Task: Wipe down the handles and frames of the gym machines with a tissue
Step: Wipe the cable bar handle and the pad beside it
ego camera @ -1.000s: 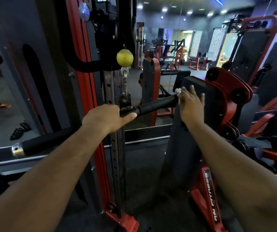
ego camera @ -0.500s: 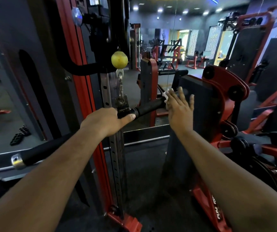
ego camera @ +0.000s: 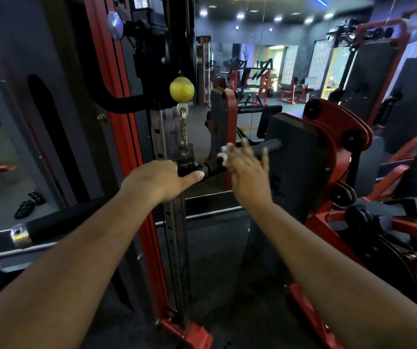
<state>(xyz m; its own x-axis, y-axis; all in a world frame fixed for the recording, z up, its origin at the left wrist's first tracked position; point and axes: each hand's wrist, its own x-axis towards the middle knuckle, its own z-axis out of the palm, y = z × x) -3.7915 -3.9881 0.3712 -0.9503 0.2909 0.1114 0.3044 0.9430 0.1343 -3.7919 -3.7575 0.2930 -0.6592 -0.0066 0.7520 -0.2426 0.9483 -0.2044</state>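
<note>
Two bare forearms reach forward from the bottom of the view toward one straight cable bar (ego camera: 217, 167) hanging crosswise in front of the red upright (ego camera: 116, 117). The left hand (ego camera: 157, 181) has its grip clamped over the bar's middle, just below the metal swivel link (ego camera: 184, 152), thumb stretched along the bar toward the right. The bar's near end, a black foam sleeve capped in chrome (ego camera: 19, 234), juts out lower left past the left forearm. The right hand (ego camera: 246, 170) lies over the bar's right sleeve with its fingers spread and motion-blurred, so I cannot tell whether its grip is closed around the bar. One white tissue (ego camera: 225, 154) is pressed under the fingers of that hand against the sleeve, showing as small white bits at the hand's left edge, near the left thumb tip. The sleeve's far end (ego camera: 271, 144) pokes out beyond the fingertips, in front of the dark weight-stack shroud (ego camera: 295, 157) of the red machine on the right. Above the link, one yellow stopper ball (ego camera: 181, 88) sits on the cable. Further machines stand blurred in the background.
</note>
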